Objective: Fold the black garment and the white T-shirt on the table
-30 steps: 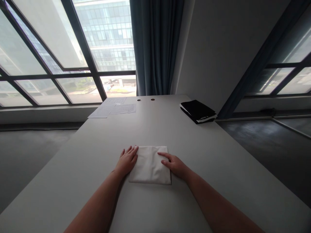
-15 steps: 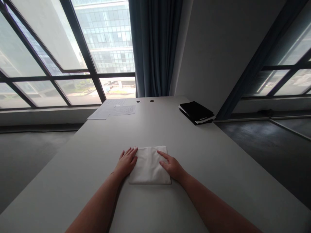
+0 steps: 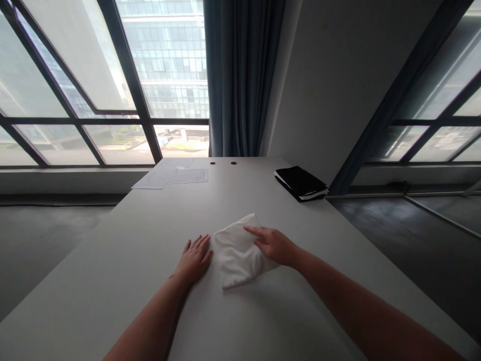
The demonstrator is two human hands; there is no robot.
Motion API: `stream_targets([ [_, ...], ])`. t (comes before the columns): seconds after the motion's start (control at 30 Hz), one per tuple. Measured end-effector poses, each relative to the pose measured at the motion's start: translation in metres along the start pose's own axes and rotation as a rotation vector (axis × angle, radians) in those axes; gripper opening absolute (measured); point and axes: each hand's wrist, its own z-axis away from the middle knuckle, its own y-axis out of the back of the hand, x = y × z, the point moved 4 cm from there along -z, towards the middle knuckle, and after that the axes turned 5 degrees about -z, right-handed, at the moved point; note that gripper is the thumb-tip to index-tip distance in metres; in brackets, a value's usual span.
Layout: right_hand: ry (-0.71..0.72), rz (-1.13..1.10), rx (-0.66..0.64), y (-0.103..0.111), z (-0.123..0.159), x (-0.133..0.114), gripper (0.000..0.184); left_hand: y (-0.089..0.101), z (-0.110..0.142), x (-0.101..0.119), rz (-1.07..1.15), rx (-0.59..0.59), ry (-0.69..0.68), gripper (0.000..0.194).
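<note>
A folded white cloth is at the middle of the table, turned at a slant and wrinkled, its right side raised with a shadow below. My right hand grips its right part, index finger stretched over the top; the fingers beneath are partly hidden. Just left of the cloth, my left hand lies flat on the white table, fingers spread, apart from the cloth and holding nothing.
Toward the far right edge lies a black folder with white pages inside. Sheets of paper rest at the far left corner. Two round holes pierce the tabletop near its far end, before a blue curtain.
My right hand has taken hold of the cloth, raised its right side and turned it counterclockwise. The cloth has come away from my left hand, which stays nearly in place.
</note>
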Motion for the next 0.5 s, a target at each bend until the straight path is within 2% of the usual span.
stream_targets([
  [0.1,0.05,0.183,-0.149,0.046,-0.03,-0.023,0.057,0.001,0.001,0.001,-0.014,0.019,-0.026,0.051],
  [0.2,0.023,0.302,-0.284,0.088,-0.062,-0.039,0.05,0.002,0.002,0.002,-0.025,0.038,-0.042,0.051],
  [0.27,0.006,0.387,-0.327,0.114,-0.083,-0.046,0.049,0.003,0.002,0.002,-0.028,0.031,-0.042,0.052],
  [0.37,0.0,0.446,-0.261,0.156,-0.114,-0.051,0.047,0.003,0.001,0.002,-0.024,0.024,-0.038,0.053],
  [0.43,0.006,0.419,-0.169,0.184,-0.134,-0.051,0.047,0.002,0.0,0.001,-0.014,0.041,-0.034,0.052],
  [0.5,0.032,0.36,-0.017,0.212,-0.154,-0.048,0.049,0.003,-0.001,0.0,-0.002,0.069,-0.03,0.049],
])
